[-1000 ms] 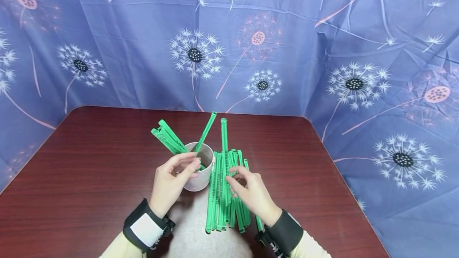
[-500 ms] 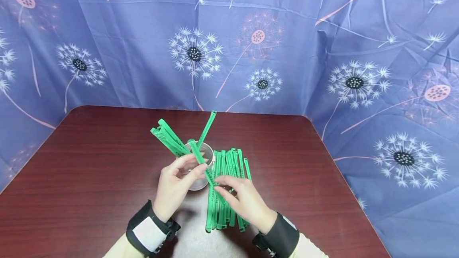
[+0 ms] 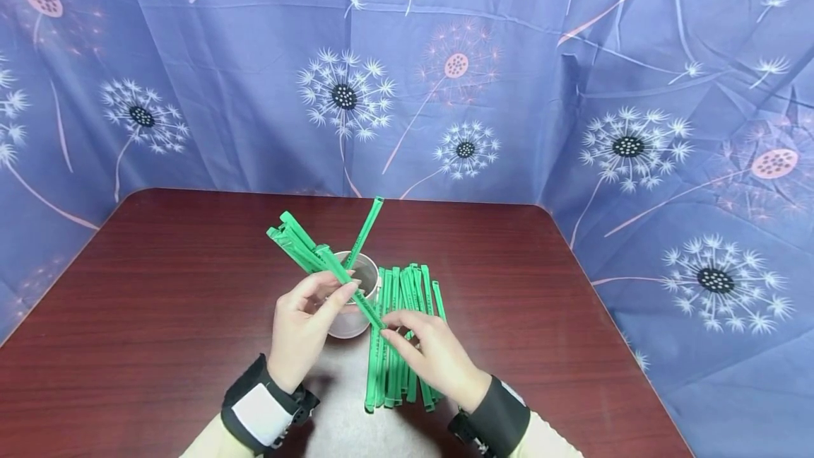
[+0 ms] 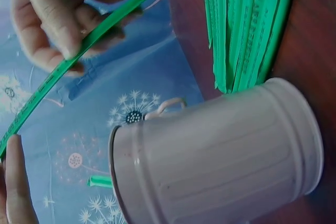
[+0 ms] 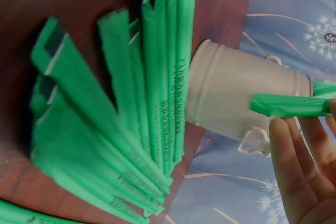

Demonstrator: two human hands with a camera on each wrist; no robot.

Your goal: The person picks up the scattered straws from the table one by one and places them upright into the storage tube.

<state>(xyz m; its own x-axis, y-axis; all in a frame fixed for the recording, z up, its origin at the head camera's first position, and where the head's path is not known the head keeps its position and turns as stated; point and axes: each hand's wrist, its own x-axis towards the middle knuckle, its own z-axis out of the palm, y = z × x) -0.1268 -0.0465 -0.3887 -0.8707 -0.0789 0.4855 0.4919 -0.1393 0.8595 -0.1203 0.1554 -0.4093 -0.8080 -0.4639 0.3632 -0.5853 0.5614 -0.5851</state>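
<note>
My left hand point(image 3: 305, 327) pinches a long green wrapped straw point(image 3: 340, 271) partway along, over the rim of a small pale metal pail point(image 3: 348, 325). My right hand point(image 3: 435, 355) pinches the same straw nearer its lower end. The straw slants down to the right, its upper end above the pail. In the right wrist view, its free tip point(image 5: 268, 106) shows beside the right fingers point(image 5: 289, 166). Several wrapped straws point(image 3: 289, 239) lean left out of the pail, and one straw point(image 3: 365, 228) leans right. What lies inside the pail is mostly hidden.
A pile of green wrapped straws point(image 3: 394, 366) lies on the table right of the pail, partly under my right hand. The brown table point(image 3: 191, 267) ends at a blue dandelion-print curtain point(image 3: 407, 126). The pail has side handles point(image 4: 170, 103).
My right hand has brought a straw from the pile leftward to the pail, turning it from upright to slanted. My left hand now pinches it too. The straw's upper end has shifted slightly left.
</note>
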